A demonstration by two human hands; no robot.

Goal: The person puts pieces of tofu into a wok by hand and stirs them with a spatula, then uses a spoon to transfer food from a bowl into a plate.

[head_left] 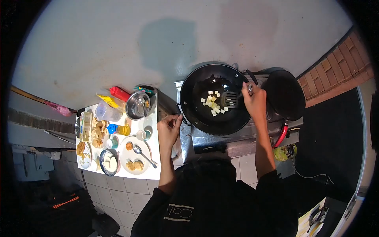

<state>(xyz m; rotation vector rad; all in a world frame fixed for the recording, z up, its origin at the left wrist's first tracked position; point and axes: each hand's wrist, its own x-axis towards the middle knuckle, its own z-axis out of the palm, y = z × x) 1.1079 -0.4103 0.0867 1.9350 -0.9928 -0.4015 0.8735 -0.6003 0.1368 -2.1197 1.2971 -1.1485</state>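
Observation:
A black wok (205, 122) sits on the stove, with pale cubes (213, 103) gathered near its middle. My right hand (255, 98) is closed round the handle of a slotted spatula (231, 99), whose head rests in the wok just right of the cubes. At the wok's left side, my left hand (169, 125) has its fingers closed at the small side handle (180, 110). The fingertips touch or nearly touch that handle, and part of the grip is hidden.
Left of the stove, a white table (154, 164) holds a metal bowl (137, 106), a red bottle (119, 94), a yellow bottle with blue cap (119, 129), a plate with a spoon (135, 155) and a black bowl (108, 162). A black pan (285, 94) lies right of the wok.

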